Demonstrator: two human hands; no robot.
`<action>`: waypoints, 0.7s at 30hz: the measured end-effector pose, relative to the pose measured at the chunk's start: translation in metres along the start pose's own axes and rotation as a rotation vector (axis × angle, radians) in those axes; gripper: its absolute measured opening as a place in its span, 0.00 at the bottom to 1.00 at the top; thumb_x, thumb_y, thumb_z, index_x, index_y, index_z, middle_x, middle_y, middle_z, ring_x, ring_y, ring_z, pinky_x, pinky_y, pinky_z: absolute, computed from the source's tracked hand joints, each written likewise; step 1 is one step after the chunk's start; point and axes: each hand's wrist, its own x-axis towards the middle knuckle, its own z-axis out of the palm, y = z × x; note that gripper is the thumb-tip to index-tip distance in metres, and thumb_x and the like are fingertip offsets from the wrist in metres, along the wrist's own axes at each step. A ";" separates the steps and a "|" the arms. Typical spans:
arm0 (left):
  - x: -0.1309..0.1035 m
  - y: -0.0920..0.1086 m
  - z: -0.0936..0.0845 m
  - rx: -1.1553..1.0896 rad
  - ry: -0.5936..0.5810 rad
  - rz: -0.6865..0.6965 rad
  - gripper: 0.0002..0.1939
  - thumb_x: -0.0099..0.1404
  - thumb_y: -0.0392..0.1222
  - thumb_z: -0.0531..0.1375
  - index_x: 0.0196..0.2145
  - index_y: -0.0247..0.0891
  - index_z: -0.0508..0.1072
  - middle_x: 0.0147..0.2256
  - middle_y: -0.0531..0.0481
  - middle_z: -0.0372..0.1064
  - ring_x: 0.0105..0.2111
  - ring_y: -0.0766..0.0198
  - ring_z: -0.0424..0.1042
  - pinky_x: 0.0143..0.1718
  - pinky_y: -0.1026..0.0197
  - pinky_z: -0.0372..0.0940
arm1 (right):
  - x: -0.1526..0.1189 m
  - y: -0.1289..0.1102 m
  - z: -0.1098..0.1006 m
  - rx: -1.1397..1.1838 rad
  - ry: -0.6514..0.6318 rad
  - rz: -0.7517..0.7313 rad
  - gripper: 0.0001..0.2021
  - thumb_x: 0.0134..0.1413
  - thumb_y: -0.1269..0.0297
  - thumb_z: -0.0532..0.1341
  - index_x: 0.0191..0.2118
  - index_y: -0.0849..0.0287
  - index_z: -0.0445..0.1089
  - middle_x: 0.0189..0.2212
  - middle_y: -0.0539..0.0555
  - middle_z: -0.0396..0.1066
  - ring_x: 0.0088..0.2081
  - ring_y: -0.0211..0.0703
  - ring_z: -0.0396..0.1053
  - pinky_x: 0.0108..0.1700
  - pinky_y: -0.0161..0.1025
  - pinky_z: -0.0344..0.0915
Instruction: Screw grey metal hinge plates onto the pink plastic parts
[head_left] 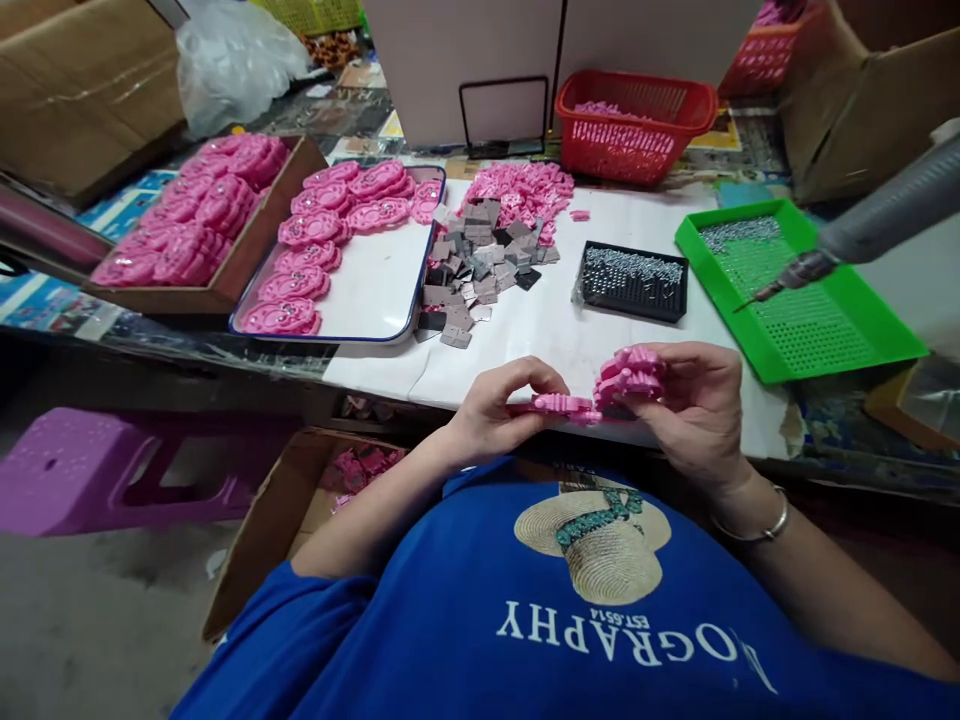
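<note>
My left hand [499, 405] pinches a flat pink plastic part [564, 404] at the table's front edge, close to my body. Beside it, my right hand [697, 405] is closed around a small stack of pink plastic parts [630, 374]. The parts in the two hands meet or nearly touch; which one I cannot tell. Behind the hands lies a black tray of screws [634, 283]. Further left is a loose heap of small grey plates [480, 262], with a pile of small pink pieces [517, 190] behind it.
A white tray with a blue rim [375, 280] and a brown box [262, 215] hold pink parts on the left. To the right, a power screwdriver [840, 245] hangs over a green tray [817, 335]. A red basket [637, 125] stands behind. A purple stool [142, 455] is below left.
</note>
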 end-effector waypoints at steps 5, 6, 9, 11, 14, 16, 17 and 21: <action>-0.005 0.001 -0.002 0.026 0.125 0.016 0.10 0.61 0.36 0.67 0.38 0.37 0.71 0.43 0.45 0.68 0.45 0.61 0.70 0.47 0.58 0.67 | 0.002 -0.005 0.028 0.077 -0.152 0.033 0.28 0.55 0.78 0.62 0.57 0.44 0.61 0.47 0.48 0.72 0.47 0.35 0.73 0.50 0.35 0.73; -0.007 0.001 -0.001 0.017 0.143 0.011 0.11 0.61 0.37 0.68 0.38 0.37 0.70 0.47 0.43 0.67 0.49 0.59 0.68 0.50 0.56 0.66 | 0.002 -0.006 0.033 0.103 -0.181 0.049 0.26 0.57 0.78 0.60 0.58 0.44 0.61 0.48 0.48 0.71 0.48 0.35 0.73 0.52 0.36 0.73; -0.013 0.001 0.001 -0.066 0.154 -0.011 0.13 0.61 0.37 0.68 0.39 0.39 0.67 0.52 0.43 0.64 0.54 0.56 0.67 0.54 0.52 0.65 | -0.001 -0.009 0.045 0.185 -0.254 0.138 0.24 0.62 0.75 0.55 0.59 0.42 0.59 0.52 0.49 0.69 0.53 0.38 0.70 0.55 0.40 0.71; -0.018 0.001 0.001 -0.132 0.177 -0.029 0.18 0.60 0.37 0.68 0.45 0.42 0.66 0.55 0.44 0.63 0.56 0.56 0.66 0.55 0.51 0.64 | -0.002 -0.011 0.050 0.217 -0.292 0.214 0.25 0.63 0.72 0.54 0.61 0.41 0.57 0.57 0.49 0.66 0.57 0.41 0.68 0.59 0.45 0.68; -0.026 0.000 -0.001 -0.241 0.177 -0.146 0.38 0.60 0.39 0.69 0.62 0.48 0.56 0.61 0.42 0.58 0.58 0.53 0.65 0.55 0.53 0.65 | 0.004 -0.014 0.054 0.173 -0.413 0.238 0.27 0.65 0.68 0.52 0.66 0.38 0.50 0.66 0.48 0.56 0.65 0.45 0.58 0.68 0.52 0.58; -0.033 0.001 -0.006 -0.331 0.130 -0.274 0.44 0.60 0.41 0.69 0.67 0.50 0.49 0.60 0.43 0.61 0.54 0.55 0.69 0.52 0.55 0.67 | 0.011 -0.016 0.056 0.010 -0.542 0.144 0.29 0.66 0.67 0.51 0.68 0.38 0.46 0.69 0.46 0.49 0.70 0.46 0.47 0.72 0.54 0.46; -0.036 0.002 -0.010 -0.368 0.124 -0.325 0.44 0.60 0.41 0.69 0.67 0.49 0.51 0.58 0.44 0.63 0.51 0.56 0.71 0.51 0.57 0.68 | 0.015 -0.016 0.057 -0.091 -0.599 0.081 0.29 0.66 0.67 0.51 0.69 0.39 0.46 0.70 0.46 0.47 0.71 0.46 0.42 0.73 0.55 0.41; -0.062 0.009 -0.048 -0.392 0.217 -0.482 0.38 0.55 0.42 0.71 0.61 0.44 0.63 0.55 0.46 0.67 0.50 0.58 0.71 0.53 0.58 0.66 | 0.023 -0.013 0.056 -0.302 -0.598 0.013 0.27 0.63 0.64 0.58 0.65 0.45 0.56 0.67 0.51 0.53 0.69 0.48 0.50 0.71 0.53 0.50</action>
